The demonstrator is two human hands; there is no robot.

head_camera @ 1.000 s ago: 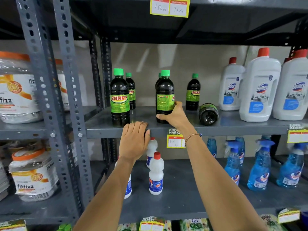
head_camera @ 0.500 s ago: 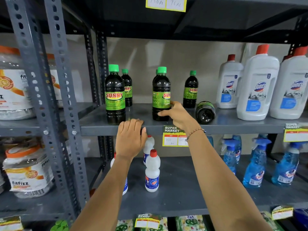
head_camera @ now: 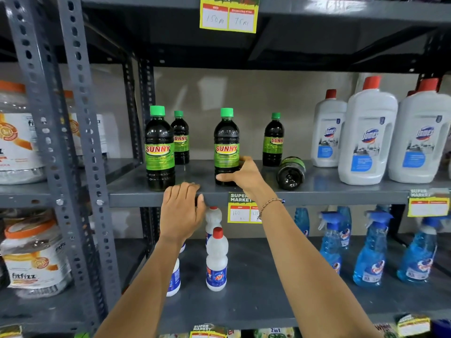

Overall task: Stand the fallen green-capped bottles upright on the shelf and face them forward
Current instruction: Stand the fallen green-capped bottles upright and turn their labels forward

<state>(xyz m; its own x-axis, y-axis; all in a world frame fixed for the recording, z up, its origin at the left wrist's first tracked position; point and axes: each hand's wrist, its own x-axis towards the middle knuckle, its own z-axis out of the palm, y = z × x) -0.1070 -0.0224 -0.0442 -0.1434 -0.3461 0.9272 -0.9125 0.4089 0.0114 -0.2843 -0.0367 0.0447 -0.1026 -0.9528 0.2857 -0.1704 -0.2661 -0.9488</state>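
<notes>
Dark green-capped SUNNY bottles stand on the grey middle shelf. My right hand grips the base of the front middle bottle, which is upright with its label facing me. Another front bottle stands at the left, label forward, with a smaller-looking one behind it. A back bottle stands to the right, its label turned partly away. One bottle lies on its side, bottom toward me. My left hand rests flat on the shelf's front edge, holding nothing.
Large white red-capped Domex bottles fill the shelf's right part. Below stand small white bottles and blue spray bottles. Perforated grey uprights and jars lie to the left. A price tag hangs on the shelf edge.
The middle bottle has turned in my right hand until its SUNNY label faces forward. My left hand stays on the shelf edge. The camera has moved a little.
</notes>
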